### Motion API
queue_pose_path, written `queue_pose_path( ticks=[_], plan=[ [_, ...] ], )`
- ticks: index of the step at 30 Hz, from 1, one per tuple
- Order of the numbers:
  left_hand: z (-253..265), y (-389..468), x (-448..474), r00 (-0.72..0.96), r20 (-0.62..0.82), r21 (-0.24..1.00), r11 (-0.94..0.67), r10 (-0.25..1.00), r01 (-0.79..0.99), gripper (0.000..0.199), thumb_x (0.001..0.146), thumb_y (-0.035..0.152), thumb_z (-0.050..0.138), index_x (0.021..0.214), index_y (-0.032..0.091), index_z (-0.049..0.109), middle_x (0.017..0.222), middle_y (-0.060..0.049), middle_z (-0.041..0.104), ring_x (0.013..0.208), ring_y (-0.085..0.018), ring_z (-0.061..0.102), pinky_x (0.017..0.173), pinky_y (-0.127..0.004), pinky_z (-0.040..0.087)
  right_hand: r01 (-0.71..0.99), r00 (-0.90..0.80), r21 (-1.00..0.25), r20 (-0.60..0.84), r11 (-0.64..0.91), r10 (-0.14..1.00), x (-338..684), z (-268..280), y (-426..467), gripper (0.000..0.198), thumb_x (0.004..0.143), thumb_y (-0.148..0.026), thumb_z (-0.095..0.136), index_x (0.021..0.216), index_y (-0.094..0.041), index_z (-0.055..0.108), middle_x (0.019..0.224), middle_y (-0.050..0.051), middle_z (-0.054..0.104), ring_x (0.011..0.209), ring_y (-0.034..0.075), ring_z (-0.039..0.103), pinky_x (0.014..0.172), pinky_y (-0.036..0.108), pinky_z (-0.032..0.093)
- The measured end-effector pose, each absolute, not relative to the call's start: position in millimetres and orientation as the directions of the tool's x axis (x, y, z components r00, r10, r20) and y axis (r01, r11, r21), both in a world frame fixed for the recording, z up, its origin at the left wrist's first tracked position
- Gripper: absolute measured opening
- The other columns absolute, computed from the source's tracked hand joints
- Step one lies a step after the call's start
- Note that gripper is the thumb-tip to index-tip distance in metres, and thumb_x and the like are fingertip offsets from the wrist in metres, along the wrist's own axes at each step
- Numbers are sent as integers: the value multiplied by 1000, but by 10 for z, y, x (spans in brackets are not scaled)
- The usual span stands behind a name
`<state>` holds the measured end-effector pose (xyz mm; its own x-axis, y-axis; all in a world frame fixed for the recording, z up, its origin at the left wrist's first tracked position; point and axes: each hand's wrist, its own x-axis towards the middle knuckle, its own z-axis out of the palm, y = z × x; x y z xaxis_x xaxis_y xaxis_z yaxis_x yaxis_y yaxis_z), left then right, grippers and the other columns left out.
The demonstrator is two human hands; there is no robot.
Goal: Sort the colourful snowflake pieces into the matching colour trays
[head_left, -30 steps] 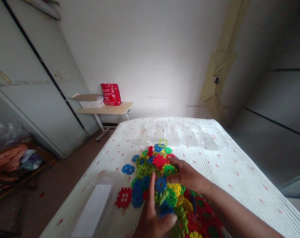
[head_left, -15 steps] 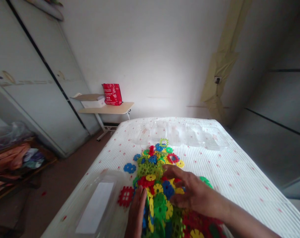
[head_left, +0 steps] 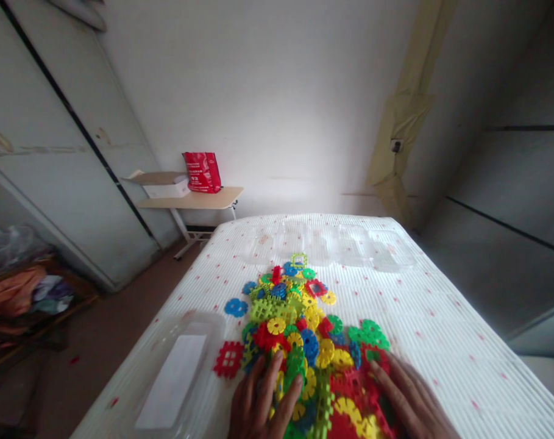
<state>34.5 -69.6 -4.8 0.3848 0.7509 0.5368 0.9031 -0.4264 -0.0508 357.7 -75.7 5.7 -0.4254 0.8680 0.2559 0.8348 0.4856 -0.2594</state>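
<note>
A long heap of plastic building pieces [head_left: 309,344] in red, yellow, green and blue runs away from me along the table; some are notched discs, others square and grid-like. On the heap's near left side rests my left hand [head_left: 262,396], fingers spread over green and yellow discs. My right hand [head_left: 407,390] lies against the near right edge, beside red pieces, its fingers stretched out. Neither hand shows a piece in its grasp. A red window-shaped square [head_left: 228,359] lies just left of the heap, and a pair of blue discs [head_left: 236,307] sits farther up.
A clear plastic container [head_left: 213,341] with a white paper [head_left: 172,381] is at the left. Several clear trays [head_left: 350,247] line the table's far end. Beyond stands a small desk [head_left: 213,200] with a red bag [head_left: 202,172] and a white box [head_left: 167,189].
My right hand has drawn back from above the middle of the heap to its near right edge. My left hand has turned and spread its fingers over the pieces.
</note>
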Motion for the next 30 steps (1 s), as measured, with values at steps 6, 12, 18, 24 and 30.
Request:
queue_pose_path(
  ticks=[6, 12, 18, 24, 30],
  plan=[
    [-18, -564, 554, 333, 540, 64, -433, 773, 899, 72, 71, 36, 64, 136, 28, 35, 139, -8, 42, 118, -32, 41, 89, -43, 43, 704, -325, -531, 349, 471, 879, 3006, 215, -268, 80, 73, -31, 62, 142, -21, 23, 139, 14, 38, 128, 32, 33, 102, 48, 36],
    [39, -433, 774, 280, 489, 357, -482, 826, 800, 80, 73, 38, 61, 141, 20, 24, 142, -16, 33, 126, -32, 36, 97, -44, 40, 407, -92, -885, 208, 227, 974, 2672, 449, -26, 65, 65, -13, 59, 127, -24, 45, 127, 8, 51, 119, 25, 46, 101, 41, 39],
    [-36, -493, 1095, 111, 414, 602, -363, 904, 711, 73, 82, 26, 51, 144, 17, 12, 145, -18, 27, 132, -31, 28, 105, -47, 33, 366, -53, -883, 294, 293, 954, 2511, 685, 191, 53, 66, -15, 59, 118, -21, 52, 121, 9, 57, 112, 25, 52, 97, 40, 42],
    [52, -429, 1134, 98, 362, 640, -324, 927, 697, 61, 83, 15, 40, 141, 16, 24, 145, -14, 30, 134, -26, 27, 105, -42, 35, 437, -210, -806, 341, 400, 916, 2489, 934, 432, 45, 69, -13, 56, 114, -22, 55, 117, 6, 59, 109, 21, 54, 95, 37, 43],
    [358, -369, 788, 347, 354, 398, -476, 869, 785, 42, 75, 11, 45, 114, 23, 58, 122, -9, 58, 105, -20, 60, 81, -27, 53, 457, -435, -731, 312, 506, 845, 2280, 1251, 442, 58, 58, 2, 48, 110, -21, 58, 108, 5, 62, 101, 19, 56, 88, 34, 45]
  ],
)
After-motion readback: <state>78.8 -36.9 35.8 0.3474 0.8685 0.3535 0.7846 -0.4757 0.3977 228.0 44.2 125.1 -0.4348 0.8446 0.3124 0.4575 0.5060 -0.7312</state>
